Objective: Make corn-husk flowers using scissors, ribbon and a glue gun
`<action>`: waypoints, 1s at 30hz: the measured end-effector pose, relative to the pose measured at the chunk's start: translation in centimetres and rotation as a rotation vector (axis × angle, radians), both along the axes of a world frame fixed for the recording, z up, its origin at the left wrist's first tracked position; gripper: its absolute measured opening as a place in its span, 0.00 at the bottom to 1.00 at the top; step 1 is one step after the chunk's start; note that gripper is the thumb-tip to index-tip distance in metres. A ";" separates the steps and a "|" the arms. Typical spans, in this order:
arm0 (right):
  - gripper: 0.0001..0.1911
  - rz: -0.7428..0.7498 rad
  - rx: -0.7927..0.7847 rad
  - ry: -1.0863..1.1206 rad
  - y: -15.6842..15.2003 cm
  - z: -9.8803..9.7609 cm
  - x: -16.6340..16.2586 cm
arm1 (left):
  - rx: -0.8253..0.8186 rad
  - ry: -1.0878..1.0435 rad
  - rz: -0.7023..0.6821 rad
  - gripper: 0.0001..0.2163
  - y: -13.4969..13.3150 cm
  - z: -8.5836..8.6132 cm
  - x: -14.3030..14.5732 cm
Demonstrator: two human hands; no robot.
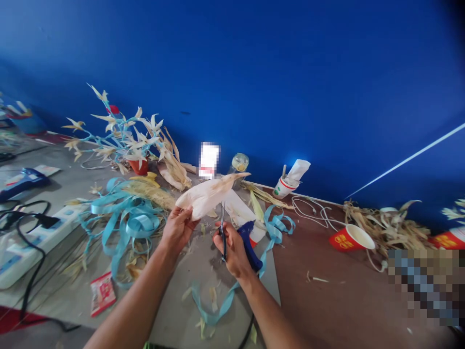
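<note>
My left hand [179, 223] grips the broad end of a pale dried corn husk [209, 196], whose brownish tip points up to the right. In my right hand [232, 245] is a pair of scissors [223, 232], blades pointing up and away just below the husk, not touching it as far as I can see. Beside the right hand lies a dark blue glue gun [250, 245]. A loose light-blue ribbon [214, 317] curls across the grey board [174, 300] under my hands, among small husk scraps.
Left stand a husk-flower branch arrangement [119, 131], a tangle of blue ribbon [132, 223], a white power strip [32, 252] with black cords and a red packet [102, 293]. Right are a red paper cup [351, 238], a white cable [314, 206] and a dried husk pile [388, 225]. A blue wall [254, 82] rises behind.
</note>
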State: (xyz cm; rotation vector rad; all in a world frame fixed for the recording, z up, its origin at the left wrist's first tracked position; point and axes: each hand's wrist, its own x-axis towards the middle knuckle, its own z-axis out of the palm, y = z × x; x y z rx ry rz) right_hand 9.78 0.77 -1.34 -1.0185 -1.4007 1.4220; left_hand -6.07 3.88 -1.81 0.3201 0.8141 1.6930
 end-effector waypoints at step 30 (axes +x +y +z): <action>0.17 0.100 -0.101 0.025 0.2 0.3 -0.5 | -0.024 -0.095 -0.185 0.15 -0.1 -0.5 0.2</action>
